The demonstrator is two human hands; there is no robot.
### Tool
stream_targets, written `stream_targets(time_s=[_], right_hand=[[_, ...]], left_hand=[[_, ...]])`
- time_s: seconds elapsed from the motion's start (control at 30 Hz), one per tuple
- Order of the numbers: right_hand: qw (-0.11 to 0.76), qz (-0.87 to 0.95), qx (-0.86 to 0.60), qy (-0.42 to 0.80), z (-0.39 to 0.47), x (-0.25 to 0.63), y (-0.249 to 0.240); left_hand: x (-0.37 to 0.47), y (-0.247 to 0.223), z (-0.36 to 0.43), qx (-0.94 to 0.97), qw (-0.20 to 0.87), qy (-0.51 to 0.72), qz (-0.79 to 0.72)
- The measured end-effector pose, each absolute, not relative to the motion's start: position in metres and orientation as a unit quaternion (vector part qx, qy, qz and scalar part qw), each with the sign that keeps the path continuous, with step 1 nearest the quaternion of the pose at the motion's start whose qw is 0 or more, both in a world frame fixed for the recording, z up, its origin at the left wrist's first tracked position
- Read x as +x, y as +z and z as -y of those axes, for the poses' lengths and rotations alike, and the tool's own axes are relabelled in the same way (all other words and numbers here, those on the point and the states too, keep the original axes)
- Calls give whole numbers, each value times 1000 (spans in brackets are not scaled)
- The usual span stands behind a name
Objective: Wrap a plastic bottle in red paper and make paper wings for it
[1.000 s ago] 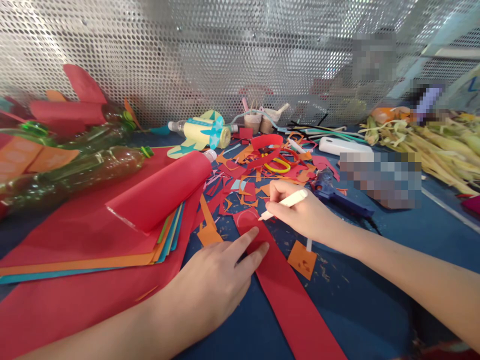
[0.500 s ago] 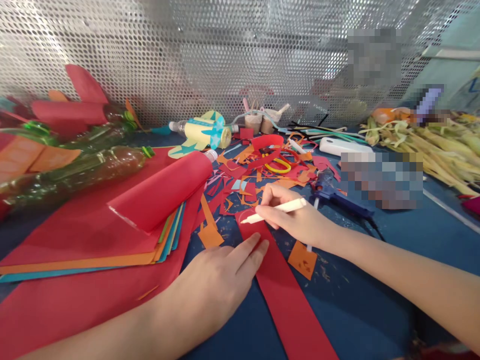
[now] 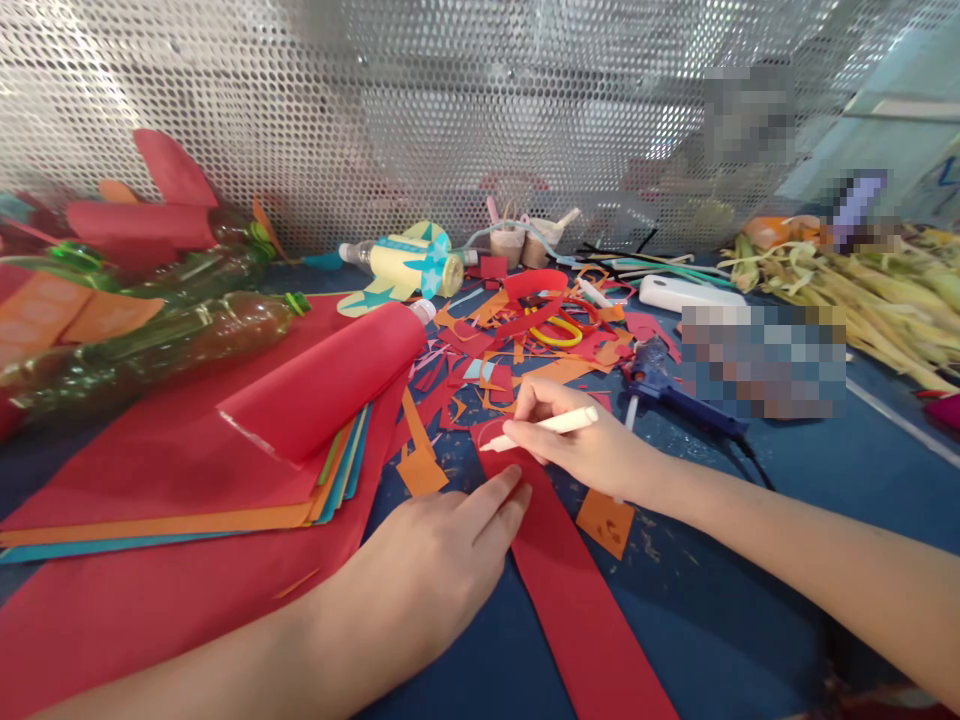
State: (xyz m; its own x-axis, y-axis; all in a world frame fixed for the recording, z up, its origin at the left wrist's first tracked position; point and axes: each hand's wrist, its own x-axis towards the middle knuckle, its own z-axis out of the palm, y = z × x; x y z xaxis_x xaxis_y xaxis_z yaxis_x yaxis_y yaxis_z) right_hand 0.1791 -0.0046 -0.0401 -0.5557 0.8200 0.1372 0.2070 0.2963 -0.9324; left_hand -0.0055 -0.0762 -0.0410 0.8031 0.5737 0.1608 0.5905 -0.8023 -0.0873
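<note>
Right hand [image 3: 581, 455], pinching a pen [image 3: 572, 419], has shifted to eleven o'clock on the red strip [image 3: 581, 600] — apparently still drawing; left hand [image 3: 446, 545], loosely spread, steadies.

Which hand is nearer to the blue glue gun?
Right: the right hand, holding the pen, is beside the blue glue gun; the left hand is farther off, on the red strip.

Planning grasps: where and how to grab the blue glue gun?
Probably the slim handle of the glue gun, from above and the right: it points right, cord trailing off its end, while the right forearm crosses the near side.
</note>
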Motion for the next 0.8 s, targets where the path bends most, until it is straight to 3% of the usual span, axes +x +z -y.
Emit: stream_targets(time_s=[0.13, 0.37, 0.8], right_hand=[[315, 736, -352, 484, 5, 179, -39], [384, 693, -429, 435, -2, 186, -29], [361, 706, -461, 399, -7, 188, -32]], left_hand=[[-5, -41, 77, -947, 70, -63, 307], [-7, -42, 77, -947, 65, -87, 301], [-7, -43, 77, -947, 77, -92, 297]])
